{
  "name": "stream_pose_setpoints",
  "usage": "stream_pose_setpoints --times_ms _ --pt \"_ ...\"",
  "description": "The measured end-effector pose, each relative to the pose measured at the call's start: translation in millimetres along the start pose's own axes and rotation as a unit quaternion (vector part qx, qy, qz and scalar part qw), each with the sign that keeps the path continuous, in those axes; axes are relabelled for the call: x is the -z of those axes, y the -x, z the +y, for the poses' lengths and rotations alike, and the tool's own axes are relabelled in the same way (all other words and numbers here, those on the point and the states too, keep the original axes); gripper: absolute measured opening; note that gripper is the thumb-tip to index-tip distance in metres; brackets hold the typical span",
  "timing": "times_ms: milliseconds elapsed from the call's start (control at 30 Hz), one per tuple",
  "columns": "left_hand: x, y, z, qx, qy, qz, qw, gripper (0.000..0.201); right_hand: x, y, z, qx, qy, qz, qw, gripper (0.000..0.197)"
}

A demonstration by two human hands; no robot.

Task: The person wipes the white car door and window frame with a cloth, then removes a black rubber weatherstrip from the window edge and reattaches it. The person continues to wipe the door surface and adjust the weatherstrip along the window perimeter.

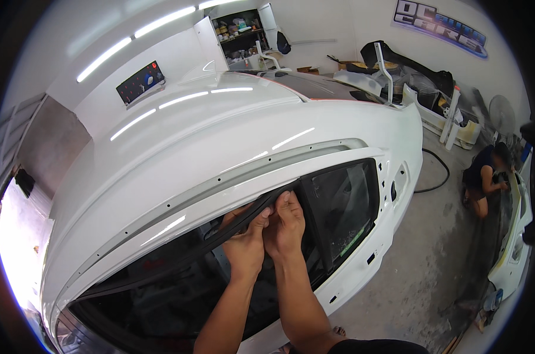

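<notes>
A black rubber weatherstrip (235, 224) runs along the upper edge of the window opening in a white car body (220, 135). My left hand (244, 245) is closed on the strip, thumb on top and fingers tucked behind it. Right beside it, my right hand (285, 227) pinches the same strip near the black pillar (316, 221) between the two windows. The two hands nearly touch. Behind the pillar sits a dark fixed window pane (345, 203). Parts of the fingers are hidden by the strip.
A roof channel (244, 177) with several small holes runs above the opening. At the right, a person (484, 177) crouches by a white bumper (512, 248). Loose car parts (421, 88) are piled at the back, near an open cabinet (241, 35). A black hose (438, 171) lies on the floor.
</notes>
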State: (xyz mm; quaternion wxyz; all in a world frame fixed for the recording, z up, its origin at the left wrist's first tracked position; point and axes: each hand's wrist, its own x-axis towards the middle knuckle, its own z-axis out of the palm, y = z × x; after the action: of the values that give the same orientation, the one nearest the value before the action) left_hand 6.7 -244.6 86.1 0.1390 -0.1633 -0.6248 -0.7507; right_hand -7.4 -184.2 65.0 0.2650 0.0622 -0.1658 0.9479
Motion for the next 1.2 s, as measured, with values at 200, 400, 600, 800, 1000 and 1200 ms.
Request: stream_pose_setpoints --times_ms 200,400,600,800,1000,1200 --pt "2.6 -2.0 3.2 0.006 0.030 -0.015 0.999 0.018 14.3 -0.2 -24.7 -0.113 0.001 -0.034 0.993 0.023" --pt "5.2 -6.4 32.5 0.088 0.069 -0.064 0.992 0.022 15.5 -2.2 -38.8 -0.168 -0.025 -0.095 0.981 0.026" --pt "-15.9 5.0 35.8 0.081 0.034 0.042 0.995 0.020 8.7 3.1 -29.1 -0.121 -0.038 -0.062 0.990 0.029" --pt "-12.4 2.6 35.6 0.083 0.018 0.012 0.996 0.018 -2.2 4.6 -13.2 -0.053 0.001 0.004 0.999 0.031" --pt "-15.2 2.5 29.2 0.083 0.048 0.044 0.994 0.016 7.6 -1.5 -17.6 -0.087 -0.010 -0.039 0.995 0.031" --pt "-27.7 7.3 27.9 0.057 0.037 0.094 0.993 0.010 3.5 2.1 -19.2 -0.091 -0.001 -0.021 0.996 0.032"
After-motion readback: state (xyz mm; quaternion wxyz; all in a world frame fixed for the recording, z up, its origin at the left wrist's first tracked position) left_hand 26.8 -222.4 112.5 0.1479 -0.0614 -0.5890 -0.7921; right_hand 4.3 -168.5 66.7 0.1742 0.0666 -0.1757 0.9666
